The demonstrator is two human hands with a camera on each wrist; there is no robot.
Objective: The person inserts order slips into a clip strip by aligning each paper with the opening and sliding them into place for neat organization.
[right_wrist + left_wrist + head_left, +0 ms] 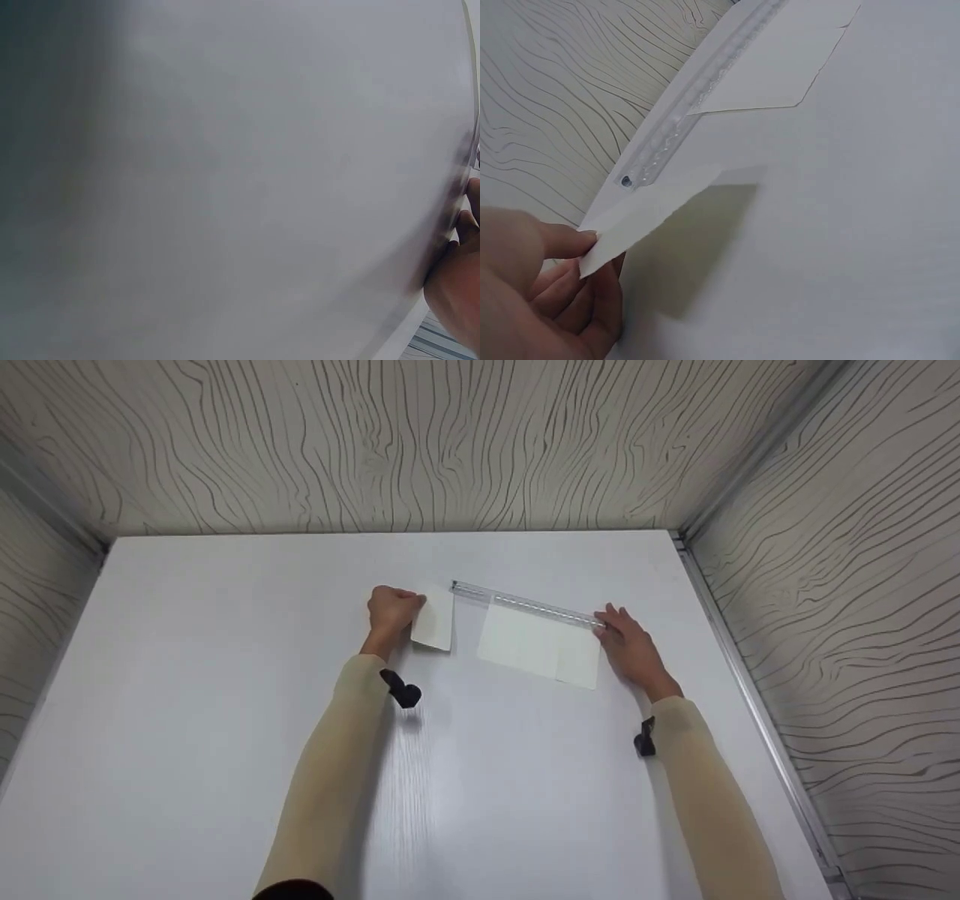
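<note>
My left hand (392,610) pinches the left edge of a small cream piece of paper (434,619). In the left wrist view this paper (649,214) is tilted up off the table, its near edge slightly ragged, between thumb and curled fingers. A clear ruler (525,605) lies slanted along the top edge of a larger sheet of paper (536,645). My right hand (634,649) holds the ruler's right end, thumb and fingers about it. Only part of the right hand (457,277) shows in the right wrist view, at the right edge.
A white table (187,720) lies beneath everything. Wood-grain patterned panels stand behind (420,450) it and at both sides. A metal rail (757,705) runs along the right edge. Dark wrist mounts (401,690) sit on both sleeves.
</note>
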